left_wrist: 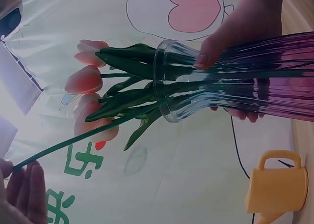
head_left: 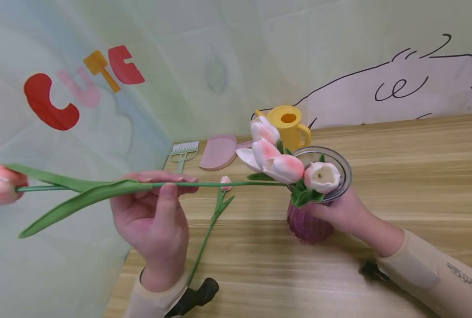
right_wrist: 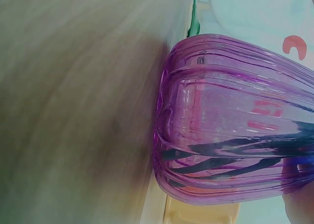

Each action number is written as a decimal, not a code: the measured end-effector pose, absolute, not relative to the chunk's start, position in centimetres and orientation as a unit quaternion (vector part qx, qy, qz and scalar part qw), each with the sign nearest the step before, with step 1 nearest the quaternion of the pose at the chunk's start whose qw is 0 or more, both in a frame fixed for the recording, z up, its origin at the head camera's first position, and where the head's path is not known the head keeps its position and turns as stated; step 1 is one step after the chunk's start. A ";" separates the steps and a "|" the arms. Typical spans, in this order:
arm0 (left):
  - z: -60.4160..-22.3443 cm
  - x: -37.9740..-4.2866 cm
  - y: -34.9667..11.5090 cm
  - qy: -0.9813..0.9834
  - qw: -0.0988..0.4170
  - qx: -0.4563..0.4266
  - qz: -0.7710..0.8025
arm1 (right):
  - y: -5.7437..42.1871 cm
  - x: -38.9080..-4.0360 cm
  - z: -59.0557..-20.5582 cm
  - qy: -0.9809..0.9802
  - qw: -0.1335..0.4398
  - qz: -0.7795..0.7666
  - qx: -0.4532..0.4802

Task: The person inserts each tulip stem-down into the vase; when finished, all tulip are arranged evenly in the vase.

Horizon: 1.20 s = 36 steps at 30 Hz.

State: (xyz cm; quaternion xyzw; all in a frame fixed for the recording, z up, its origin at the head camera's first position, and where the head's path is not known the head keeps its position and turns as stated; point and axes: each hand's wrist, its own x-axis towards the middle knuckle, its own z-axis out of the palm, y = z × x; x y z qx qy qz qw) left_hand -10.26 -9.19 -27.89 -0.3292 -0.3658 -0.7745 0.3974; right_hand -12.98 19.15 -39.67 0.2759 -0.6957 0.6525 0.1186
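Note:
My left hand [head_left: 154,225] pinches an artificial tulip by its green stem [head_left: 220,184] between thumb and fingers. Its pink-white bloom [head_left: 1,185] points left, and the far end of the stem reaches the mouth of a glass vase [head_left: 309,225]. The vase is clear at the rim and purple, ribbed lower down. Around its neck, my right hand [head_left: 349,212] holds it. Several pink-white tulips [left_wrist: 84,80] stand in it, leaning out over the rim. Through the purple glass, dark stems [right_wrist: 230,150] show in the right wrist view.
Another tulip [head_left: 218,205] lies on the wooden table [head_left: 418,176], right of my left hand. Toward the back are a small green brush [head_left: 183,152], a pink dustpan [head_left: 220,152] and a yellow watering can [head_left: 285,126]. Printed cloth hangs behind and at the left.

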 end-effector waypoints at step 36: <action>-27.3 -9.9 -9.3 -0.423 0.410 -0.303 -0.749 | 19.2 -12.9 -39.7 -0.694 0.120 0.655 0.273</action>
